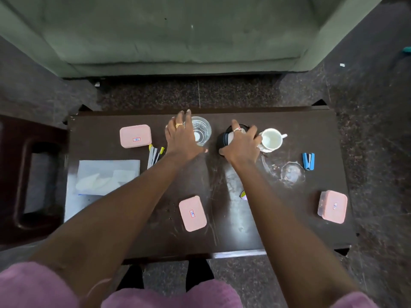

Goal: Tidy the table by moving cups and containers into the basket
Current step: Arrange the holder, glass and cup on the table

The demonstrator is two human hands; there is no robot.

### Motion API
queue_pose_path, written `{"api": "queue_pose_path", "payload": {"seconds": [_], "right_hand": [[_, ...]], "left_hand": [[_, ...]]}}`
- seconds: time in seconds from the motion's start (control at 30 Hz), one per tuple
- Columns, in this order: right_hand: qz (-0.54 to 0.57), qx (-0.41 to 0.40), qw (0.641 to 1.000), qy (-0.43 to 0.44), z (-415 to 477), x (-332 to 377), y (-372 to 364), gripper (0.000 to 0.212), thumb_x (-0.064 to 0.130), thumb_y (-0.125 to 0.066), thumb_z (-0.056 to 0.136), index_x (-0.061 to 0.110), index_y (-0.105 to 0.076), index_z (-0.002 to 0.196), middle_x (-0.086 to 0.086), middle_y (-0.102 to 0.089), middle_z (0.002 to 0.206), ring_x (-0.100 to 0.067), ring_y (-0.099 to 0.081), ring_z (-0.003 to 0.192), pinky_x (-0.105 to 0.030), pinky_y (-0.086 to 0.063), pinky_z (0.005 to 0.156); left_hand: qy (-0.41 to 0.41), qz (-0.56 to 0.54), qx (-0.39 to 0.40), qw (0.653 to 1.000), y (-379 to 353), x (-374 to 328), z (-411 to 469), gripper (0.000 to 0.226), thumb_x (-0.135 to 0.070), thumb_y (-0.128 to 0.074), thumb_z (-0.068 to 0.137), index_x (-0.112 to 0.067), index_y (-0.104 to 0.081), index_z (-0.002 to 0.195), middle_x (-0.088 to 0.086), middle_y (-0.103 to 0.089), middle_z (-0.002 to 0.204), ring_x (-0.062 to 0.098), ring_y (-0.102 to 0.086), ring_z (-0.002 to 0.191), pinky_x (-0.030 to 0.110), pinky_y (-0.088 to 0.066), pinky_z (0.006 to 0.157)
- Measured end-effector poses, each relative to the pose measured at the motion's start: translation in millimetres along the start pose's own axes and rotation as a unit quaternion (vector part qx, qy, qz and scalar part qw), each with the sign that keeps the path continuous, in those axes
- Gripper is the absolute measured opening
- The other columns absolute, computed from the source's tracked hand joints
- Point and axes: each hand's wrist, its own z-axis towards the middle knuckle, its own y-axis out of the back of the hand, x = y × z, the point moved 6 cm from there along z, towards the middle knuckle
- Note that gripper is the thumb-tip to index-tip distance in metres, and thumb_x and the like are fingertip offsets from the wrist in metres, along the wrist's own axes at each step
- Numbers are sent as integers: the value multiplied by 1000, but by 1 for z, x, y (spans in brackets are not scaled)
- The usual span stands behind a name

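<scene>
Forearms [124,196] out, we are gripping the round black cup [223,138] with our right hand [242,145], our splayed left hand [180,138] risking toppling the clear glass tumbler [203,130].

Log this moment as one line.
left hand spread at clear glass | right hand grips black cup | white mug beside it | pink containers on table

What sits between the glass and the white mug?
Head view: a black cup, held by the right hand, sits between the glass and the white mug.
</scene>
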Motion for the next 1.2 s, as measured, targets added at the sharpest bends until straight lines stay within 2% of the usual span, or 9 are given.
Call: {"api": "queue_pose_path", "payload": {"seconds": [0.13, 0.3, 0.5, 0.77, 0.83, 0.93, 1.03, 1.1, 1.2], "right_hand": [[-41, 41, 996, 62, 25, 17, -13, 87, 29, -78, 67, 36, -29, 138, -13, -27, 137, -38, -31, 121, -46, -44, 88], [-67, 36, 991, 109, 42, 29, -19, 90, 32, -79, 67, 35, -27, 140, -12, -30, 135, -36, -31, 120, -44, -46, 86], [-65, 46, 991, 105, 53, 30, -21, 92, 32, -79, 65, 38, -25, 139, -10, -26, 139, -35, -29, 123, -46, -47, 87], [-83, 54, 986, 132, 55, 30, -23, 97, 32, -80, 67, 39, -19, 142, -9, -21, 144, -36, -27, 125, -45, -49, 83], [-57, 62, 985, 150, 56, 28, -22, 102, 35, -81, 65, 42, -15, 143, -10, -18, 146, -38, -26, 127, -47, -47, 87], [61, 44, 988, 138, 53, 4, -16, 112, 54, -79, 59, 44, -6, 144, -16, -13, 150, -43, -19, 132, -54, -33, 102], [168, 24, 979, 115, 35, -38, -17, 114, 67, -72, 57, 40, -4, 145, -18, -13, 151, -37, -14, 139, -54, -23, 109], [188, 13, 975, 115, 21, -64, -24, 107, 66, -70, 61, 37, -11, 145, -12, -18, 149, -32, -19, 138, -49, -26, 108], [203, -14, 977, 64, 4, -105, -37, 91, 58, -71, 68, 29, -27, 142, -6, -23, 147, -28, -24, 135, -41, -28, 107]], "left_hand": [[2, -31, 64, 997, -11, -3, 15, 117, -38, -82, 62, -17, -5, 148, 12, -13, 155, 33, -12, 143, 48, -20, 116], [23, -122, 57, 991, -16, -5, 13, 103, -17, -77, 67, -16, -12, 148, 12, -17, 152, 36, -17, 137, 46, -31, 108], [65, -143, 29, 987, -11, 1, 15, 102, -16, -79, 66, -15, -16, 146, 13, -19, 150, 36, -24, 132, 43, -33, 106], [79, -149, 25, 985, -9, 2, 16, 101, -15, -78, 68, -16, -15, 146, 12, -15, 151, 36, -21, 134, 43, -33, 106], [82, -154, 19, 985, -10, 2, 17, 102, -15, -79, 68, -17, -15, 146, 12, -15, 152, 36, -21, 134, 44, -33, 106], [80, -147, 8, 986, -15, 2, 15, 104, -18, -79, 68, -18, -13, 147, 12, -14, 153, 37, -19, 136, 45, -30, 109], [69, -141, -19, 987, -16, 3, 12, 102, -20, -78, 69, -17, -12, 147, 13, -13, 153, 37, -16, 137, 45, -26, 113], [55, -111, -69, 990, -12, 1, 7, 102, -23, -76, 69, -15, -12, 147, 14, -15, 153, 37, -18, 137, 46, -25, 113], [6, -45, -132, 990, -9, -9, -9, 95, -27, -72, 68, -14, -19, 145, 16, -20, 151, 36, -22, 137, 51, -16, 114]]}}
